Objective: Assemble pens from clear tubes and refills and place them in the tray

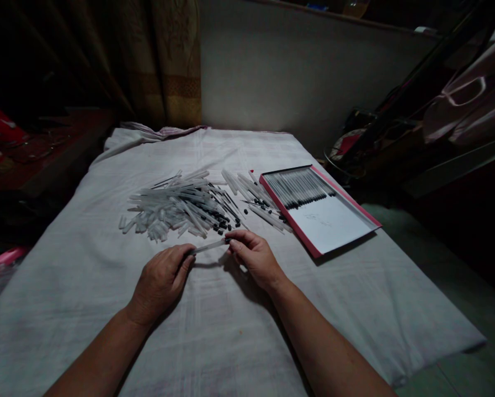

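Note:
Both my hands hold one clear plastic pen (pixel 209 246) just above the white cloth (pixel 85 264). My left hand (pixel 161 281) is closed round its left end. The fingers of my right hand (pixel 252 255) pinch its right end, where a small dark piece shows. Just beyond my hands lies a heap of clear pen barrels (pixel 170 207) with small black caps (pixel 225 221) scattered at its right side. A second, smaller group of clear pens (pixel 253 197) lies right of the heap.
A shallow red-edged box (pixel 328 220) at the right holds a row of finished pens (pixel 301 188) at its far end. The cloth covers a low table. A curtain and wall stand behind; dark clutter and bags sit at the right.

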`<act>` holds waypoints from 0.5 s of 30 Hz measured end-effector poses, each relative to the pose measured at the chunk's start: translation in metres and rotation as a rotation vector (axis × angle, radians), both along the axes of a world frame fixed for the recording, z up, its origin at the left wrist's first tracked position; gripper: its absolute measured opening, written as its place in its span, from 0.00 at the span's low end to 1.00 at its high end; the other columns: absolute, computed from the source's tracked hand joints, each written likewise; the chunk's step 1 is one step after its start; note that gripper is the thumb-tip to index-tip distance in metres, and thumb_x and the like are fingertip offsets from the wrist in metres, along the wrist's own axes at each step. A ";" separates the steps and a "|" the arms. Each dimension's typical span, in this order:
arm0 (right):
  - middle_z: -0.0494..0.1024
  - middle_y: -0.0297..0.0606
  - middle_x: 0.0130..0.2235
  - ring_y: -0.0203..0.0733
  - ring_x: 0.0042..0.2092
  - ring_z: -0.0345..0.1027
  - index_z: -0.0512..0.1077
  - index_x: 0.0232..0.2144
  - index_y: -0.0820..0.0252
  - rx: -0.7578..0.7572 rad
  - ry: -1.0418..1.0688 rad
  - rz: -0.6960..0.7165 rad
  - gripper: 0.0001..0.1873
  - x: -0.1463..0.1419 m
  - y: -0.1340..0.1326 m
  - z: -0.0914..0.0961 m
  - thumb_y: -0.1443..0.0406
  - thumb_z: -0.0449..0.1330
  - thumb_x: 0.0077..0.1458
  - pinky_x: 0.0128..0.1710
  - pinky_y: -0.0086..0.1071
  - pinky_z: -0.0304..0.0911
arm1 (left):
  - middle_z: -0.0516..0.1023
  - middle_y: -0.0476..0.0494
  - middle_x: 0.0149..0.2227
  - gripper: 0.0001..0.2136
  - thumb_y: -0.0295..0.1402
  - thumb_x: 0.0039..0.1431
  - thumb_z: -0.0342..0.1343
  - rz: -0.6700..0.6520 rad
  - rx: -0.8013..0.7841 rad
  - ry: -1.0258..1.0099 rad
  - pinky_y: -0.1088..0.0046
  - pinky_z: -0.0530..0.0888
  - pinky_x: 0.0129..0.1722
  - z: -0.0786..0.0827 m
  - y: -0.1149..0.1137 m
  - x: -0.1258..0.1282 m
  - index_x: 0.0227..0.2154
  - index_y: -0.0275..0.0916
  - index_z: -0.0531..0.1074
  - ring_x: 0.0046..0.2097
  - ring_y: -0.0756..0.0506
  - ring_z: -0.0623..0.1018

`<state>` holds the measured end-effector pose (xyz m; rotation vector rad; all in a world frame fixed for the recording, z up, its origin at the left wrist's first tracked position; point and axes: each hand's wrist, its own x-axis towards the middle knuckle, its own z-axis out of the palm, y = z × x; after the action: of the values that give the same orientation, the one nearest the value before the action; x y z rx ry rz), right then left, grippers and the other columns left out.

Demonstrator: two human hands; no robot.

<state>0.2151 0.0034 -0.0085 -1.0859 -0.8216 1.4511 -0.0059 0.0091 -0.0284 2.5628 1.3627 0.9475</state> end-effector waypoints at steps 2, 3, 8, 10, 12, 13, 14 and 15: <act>0.77 0.31 0.25 0.32 0.24 0.66 0.79 0.33 0.58 0.042 -0.063 -0.001 0.11 -0.001 -0.001 -0.002 0.60 0.68 0.44 0.21 0.24 0.59 | 0.83 0.42 0.39 0.13 0.40 0.69 0.46 0.005 -0.011 -0.004 0.65 0.77 0.41 -0.001 0.000 0.000 0.43 0.40 0.73 0.39 0.42 0.81; 0.77 0.31 0.26 0.33 0.25 0.67 0.79 0.33 0.57 0.074 -0.104 -0.007 0.11 -0.001 -0.002 -0.003 0.60 0.67 0.45 0.23 0.25 0.61 | 0.82 0.42 0.39 0.13 0.40 0.69 0.46 0.008 -0.017 -0.005 0.65 0.77 0.41 -0.001 0.000 0.000 0.44 0.41 0.73 0.39 0.42 0.81; 0.82 0.36 0.35 0.39 0.35 0.74 0.81 0.36 0.55 0.297 -0.401 -0.068 0.09 0.001 -0.006 -0.009 0.64 0.62 0.51 0.38 0.33 0.70 | 0.82 0.41 0.39 0.13 0.40 0.69 0.46 0.011 -0.028 0.009 0.65 0.77 0.42 0.000 0.000 0.000 0.44 0.40 0.73 0.39 0.42 0.81; 0.83 0.38 0.38 0.42 0.39 0.75 0.81 0.36 0.53 0.377 -0.503 -0.073 0.10 0.002 -0.007 -0.010 0.66 0.60 0.53 0.42 0.35 0.70 | 0.82 0.41 0.39 0.13 0.39 0.69 0.46 0.001 -0.013 0.013 0.65 0.77 0.41 0.001 0.000 0.000 0.43 0.40 0.73 0.39 0.42 0.81; 0.83 0.38 0.39 0.43 0.41 0.76 0.81 0.37 0.53 0.429 -0.572 -0.068 0.11 0.004 -0.008 -0.010 0.66 0.60 0.54 0.43 0.36 0.70 | 0.83 0.42 0.39 0.12 0.38 0.69 0.47 -0.019 0.002 0.014 0.66 0.77 0.41 0.001 0.000 0.000 0.44 0.40 0.73 0.39 0.42 0.81; 0.83 0.38 0.39 0.43 0.41 0.76 0.81 0.37 0.53 0.445 -0.600 -0.066 0.11 0.004 -0.007 -0.009 0.66 0.59 0.55 0.43 0.36 0.70 | 0.83 0.42 0.39 0.12 0.38 0.69 0.47 -0.029 0.007 0.014 0.66 0.77 0.42 0.001 0.000 -0.001 0.44 0.40 0.73 0.40 0.42 0.82; 0.83 0.39 0.38 0.43 0.41 0.76 0.81 0.36 0.53 0.455 -0.627 -0.067 0.10 0.005 -0.007 -0.009 0.66 0.59 0.55 0.43 0.35 0.69 | 0.83 0.42 0.39 0.11 0.38 0.69 0.48 -0.040 0.013 0.013 0.66 0.77 0.42 0.001 0.000 -0.001 0.45 0.40 0.73 0.40 0.42 0.82; 0.83 0.39 0.38 0.43 0.40 0.76 0.80 0.36 0.53 0.460 -0.656 -0.069 0.09 0.006 -0.007 -0.009 0.65 0.59 0.56 0.43 0.35 0.69 | 0.83 0.42 0.39 0.11 0.37 0.69 0.48 -0.047 0.019 0.012 0.66 0.77 0.43 0.000 0.000 -0.001 0.45 0.40 0.73 0.40 0.42 0.82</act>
<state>0.2210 -0.0032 -0.0172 -1.2169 -1.4760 0.7720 -0.0072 0.0095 -0.0282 2.6061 1.2966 0.9439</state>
